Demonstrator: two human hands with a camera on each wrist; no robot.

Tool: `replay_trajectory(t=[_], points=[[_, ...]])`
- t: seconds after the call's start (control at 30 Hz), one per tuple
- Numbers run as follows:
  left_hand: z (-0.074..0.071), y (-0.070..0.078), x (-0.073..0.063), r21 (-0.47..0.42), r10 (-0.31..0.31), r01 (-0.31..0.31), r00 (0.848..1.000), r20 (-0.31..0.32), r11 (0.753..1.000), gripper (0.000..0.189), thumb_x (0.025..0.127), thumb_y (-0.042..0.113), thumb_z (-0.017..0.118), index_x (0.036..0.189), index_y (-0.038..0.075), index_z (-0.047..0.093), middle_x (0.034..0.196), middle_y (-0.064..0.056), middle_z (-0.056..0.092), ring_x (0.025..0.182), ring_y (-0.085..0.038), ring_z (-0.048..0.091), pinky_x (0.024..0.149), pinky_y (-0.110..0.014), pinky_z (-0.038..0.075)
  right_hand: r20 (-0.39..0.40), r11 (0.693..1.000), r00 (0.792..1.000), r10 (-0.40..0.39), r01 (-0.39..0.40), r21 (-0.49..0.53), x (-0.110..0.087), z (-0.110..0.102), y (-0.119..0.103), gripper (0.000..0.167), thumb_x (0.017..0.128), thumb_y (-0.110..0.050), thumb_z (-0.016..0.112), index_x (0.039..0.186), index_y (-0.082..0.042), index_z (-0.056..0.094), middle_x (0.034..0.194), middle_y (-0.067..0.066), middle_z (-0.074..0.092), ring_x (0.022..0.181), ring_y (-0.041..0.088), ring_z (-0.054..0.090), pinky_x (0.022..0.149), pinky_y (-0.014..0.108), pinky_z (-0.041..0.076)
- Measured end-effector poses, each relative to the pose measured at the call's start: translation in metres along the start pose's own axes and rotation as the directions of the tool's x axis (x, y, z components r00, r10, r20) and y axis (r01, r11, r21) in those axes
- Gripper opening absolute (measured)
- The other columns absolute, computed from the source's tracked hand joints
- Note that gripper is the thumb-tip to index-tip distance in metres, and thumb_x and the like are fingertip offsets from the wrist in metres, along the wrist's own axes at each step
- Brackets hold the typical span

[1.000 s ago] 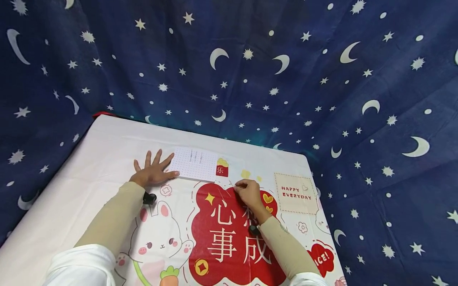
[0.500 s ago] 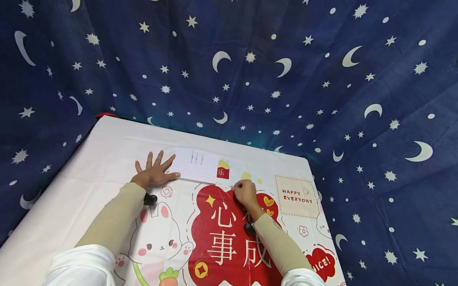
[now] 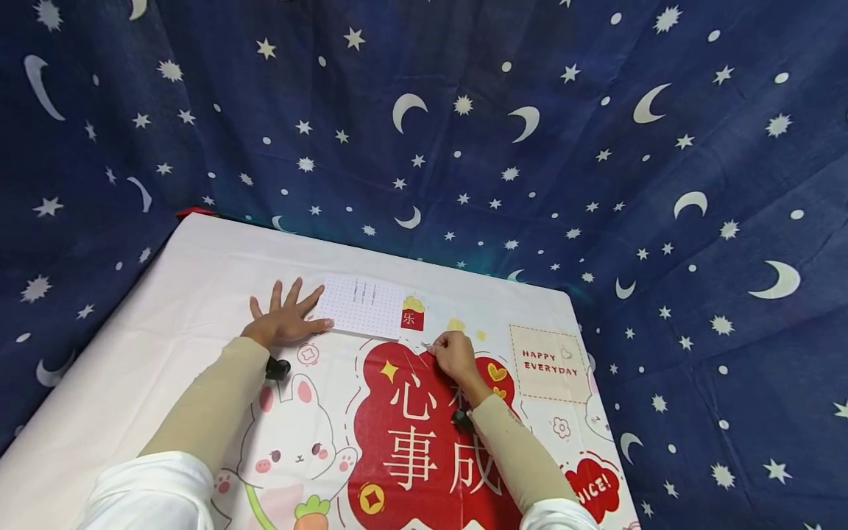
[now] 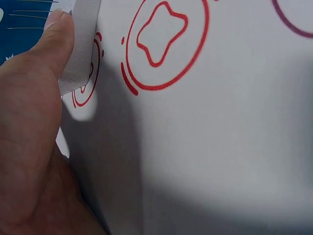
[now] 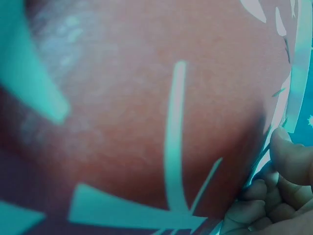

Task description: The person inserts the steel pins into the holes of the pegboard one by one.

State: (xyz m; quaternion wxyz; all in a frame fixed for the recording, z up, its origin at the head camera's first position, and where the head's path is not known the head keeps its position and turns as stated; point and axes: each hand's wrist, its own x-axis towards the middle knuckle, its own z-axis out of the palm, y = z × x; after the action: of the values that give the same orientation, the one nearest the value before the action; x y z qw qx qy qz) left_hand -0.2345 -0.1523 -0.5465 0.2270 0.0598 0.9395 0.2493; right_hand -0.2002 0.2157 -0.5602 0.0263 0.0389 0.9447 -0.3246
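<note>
A white block [image 3: 363, 313] with a dotted top lies near the far side of the table. Several thin needles [image 4: 29, 15] stand upright from it, seen against the blue curtain in the left wrist view. My left hand [image 3: 286, 324] spreads its fingers at the block's left end, the thumb [image 4: 55, 41] resting on its edge. Right of the block, my right hand [image 3: 456, 355] pinches at a thin needle-like piece [image 3: 426, 344] close to the tabletop. Its fingers [image 5: 293, 161] are curled in the right wrist view. Which part of the piece they hold is hidden.
More thin dark pieces [image 5: 279, 92] lie near the right fingertips. The table's cover [image 3: 218, 258] carries printed red shapes and a rabbit. A blue curtain [image 3: 344, 96] with moons and stars hangs behind and at the sides.
My right hand has shifted slightly left towards the block, staying low over the table. The left hand keeps its place at the block. The head view has tilted a little.
</note>
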Motion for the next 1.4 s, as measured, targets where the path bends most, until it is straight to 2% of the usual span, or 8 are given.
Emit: replay_trajectory(t=[0.3, 0.6, 0.77, 0.9, 1.0, 1.13, 1.23, 1.4], points=[[-0.002, 0.000, -0.002, -0.004, 0.002, -0.002, 1.000, 0.001, 1.000, 0.098, 0.094, 0.074, 0.050, 0.168, 0.026, 0.009, 0.174, -0.023, -0.016, 0.154, -0.056, -0.027, 0.109, -0.084, -0.024, 0.040, 0.999, 0.998, -0.037, 0.038, -0.011, 0.002, -0.001, -0.001, 0.021, 0.097, -0.015, 0.074, 0.079, -0.008, 0.065, 0.076, 0.004, 0.063, 0.073, 0.017, 0.054, 0.072, 0.030, 0.046], [-0.004, 0.000, -0.002, -0.008, -0.004, 0.004, 1.000, -0.004, 1.000, 0.097, 0.095, 0.073, 0.050, 0.168, 0.026, 0.009, 0.174, -0.022, -0.016, 0.155, -0.055, -0.027, 0.111, -0.083, -0.024, 0.088, 1.000, 0.996, 0.008, -0.007, -0.009, 0.007, -0.005, -0.005, 0.019, 0.096, -0.019, 0.076, 0.082, -0.009, 0.067, 0.082, 0.006, 0.065, 0.081, 0.019, 0.057, 0.073, 0.030, 0.046], [-0.003, -0.001, -0.001, -0.004, -0.006, 0.006, 1.000, -0.001, 1.000, 0.098, 0.094, 0.074, 0.051, 0.168, 0.026, 0.009, 0.174, -0.023, -0.016, 0.155, -0.055, -0.027, 0.110, -0.083, -0.024, 0.101, 1.000, 0.995, 0.006, -0.005, -0.011, 0.007, -0.007, -0.004, 0.019, 0.097, -0.019, 0.075, 0.083, -0.010, 0.067, 0.083, 0.005, 0.065, 0.083, 0.018, 0.058, 0.073, 0.030, 0.046], [-0.003, -0.001, 0.001, -0.005, -0.006, 0.006, 1.000, -0.004, 1.000, 0.098, 0.094, 0.074, 0.051, 0.168, 0.026, 0.009, 0.174, -0.023, -0.015, 0.155, -0.055, -0.027, 0.110, -0.083, -0.024, 0.110, 0.998, 0.993, -0.040, 0.035, 0.047, 0.007, -0.009, -0.005, 0.015, 0.097, -0.016, 0.073, 0.087, -0.008, 0.066, 0.086, 0.007, 0.066, 0.086, 0.020, 0.059, 0.075, 0.031, 0.048], [-0.003, -0.002, 0.000, -0.006, -0.007, 0.007, 1.000, -0.003, 1.000, 0.098, 0.094, 0.074, 0.051, 0.168, 0.026, 0.009, 0.174, -0.023, -0.015, 0.155, -0.056, -0.027, 0.110, -0.083, -0.024, 0.119, 0.991, 0.990, -0.082, 0.068, 0.111, 0.007, -0.011, -0.006, 0.006, 0.098, -0.013, 0.071, 0.095, -0.008, 0.071, 0.092, 0.008, 0.069, 0.090, 0.021, 0.061, 0.079, 0.032, 0.050], [-0.003, -0.001, -0.002, -0.002, -0.005, 0.005, 1.000, 0.000, 1.000, 0.098, 0.094, 0.074, 0.051, 0.168, 0.026, 0.009, 0.174, -0.024, -0.015, 0.154, -0.056, -0.027, 0.110, -0.084, -0.024, 0.131, 0.976, 0.984, -0.123, 0.096, 0.197, 0.007, -0.013, -0.010, 0.009, 0.099, -0.012, 0.070, 0.103, -0.008, 0.077, 0.100, 0.009, 0.073, 0.094, 0.020, 0.062, 0.083, 0.031, 0.054], [-0.002, -0.001, -0.002, 0.003, -0.004, 0.004, 1.000, -0.002, 1.000, 0.098, 0.094, 0.075, 0.050, 0.168, 0.026, 0.009, 0.174, -0.023, -0.015, 0.155, -0.056, -0.026, 0.110, -0.084, -0.024, 0.126, 0.957, 0.981, -0.145, 0.107, 0.269, 0.005, -0.013, -0.015, 0.011, 0.098, -0.012, 0.071, 0.102, -0.006, 0.079, 0.101, 0.010, 0.075, 0.092, 0.020, 0.063, 0.081, 0.029, 0.055], [0.000, -0.001, -0.002, 0.001, 0.000, 0.000, 1.000, -0.004, 1.000, 0.098, 0.094, 0.075, 0.050, 0.168, 0.027, 0.009, 0.174, -0.022, -0.015, 0.155, -0.055, -0.027, 0.110, -0.083, -0.024, 0.075, 0.921, 0.982, -0.171, 0.132, 0.366, 0.003, -0.012, -0.030, 0.008, 0.096, -0.011, 0.074, 0.096, -0.004, 0.079, 0.091, 0.012, 0.074, 0.080, 0.017, 0.062, 0.071, 0.025, 0.055]])
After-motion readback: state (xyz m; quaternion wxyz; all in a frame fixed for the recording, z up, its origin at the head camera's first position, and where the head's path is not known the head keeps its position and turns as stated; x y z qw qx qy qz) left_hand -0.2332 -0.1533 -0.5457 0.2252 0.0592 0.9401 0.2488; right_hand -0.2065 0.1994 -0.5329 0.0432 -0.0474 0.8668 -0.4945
